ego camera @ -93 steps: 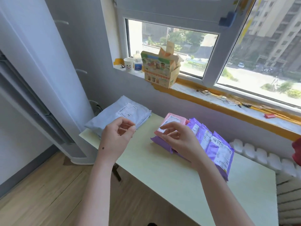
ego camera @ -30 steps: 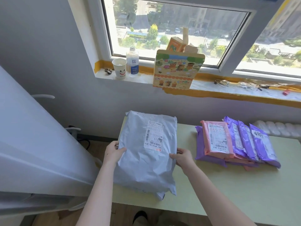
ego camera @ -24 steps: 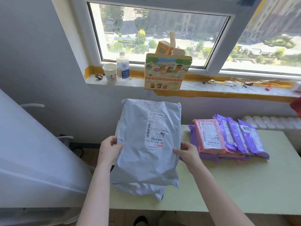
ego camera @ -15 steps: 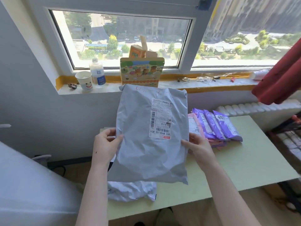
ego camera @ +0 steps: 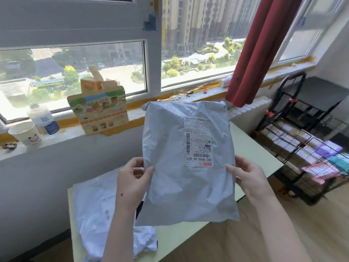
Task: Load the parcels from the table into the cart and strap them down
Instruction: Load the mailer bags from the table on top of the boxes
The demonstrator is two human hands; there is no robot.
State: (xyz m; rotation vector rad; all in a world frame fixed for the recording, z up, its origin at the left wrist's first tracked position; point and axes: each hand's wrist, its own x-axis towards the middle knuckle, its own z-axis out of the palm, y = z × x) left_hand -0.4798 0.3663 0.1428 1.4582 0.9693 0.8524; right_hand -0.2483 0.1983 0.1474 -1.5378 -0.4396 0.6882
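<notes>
I hold a grey plastic mailer parcel (ego camera: 187, 167) with a white shipping label upright in the air above the pale green table (ego camera: 251, 148). My left hand (ego camera: 135, 178) grips its left edge and my right hand (ego camera: 247, 175) grips its right edge. A second pale grey mailer (ego camera: 98, 210) lies flat on the table's left end, below the lifted one. The black wire cart (ego camera: 309, 150) stands on the floor to the right, with several parcels inside it, some boxes, some pink and purple. The held parcel hides the purple and pink mailers on the table.
The window sill holds a paper cup (ego camera: 26, 136), a plastic bottle (ego camera: 44, 120) and an open printed carton (ego camera: 100, 108). A red curtain (ego camera: 258, 53) hangs at the right of the window, over a white radiator (ego camera: 249, 108). Wooden floor (ego camera: 283, 224) lies between table and cart.
I took the grey parcel by both edges and lifted it off the table to upright. My view has swung right, bringing the curtain and the cart into sight.
</notes>
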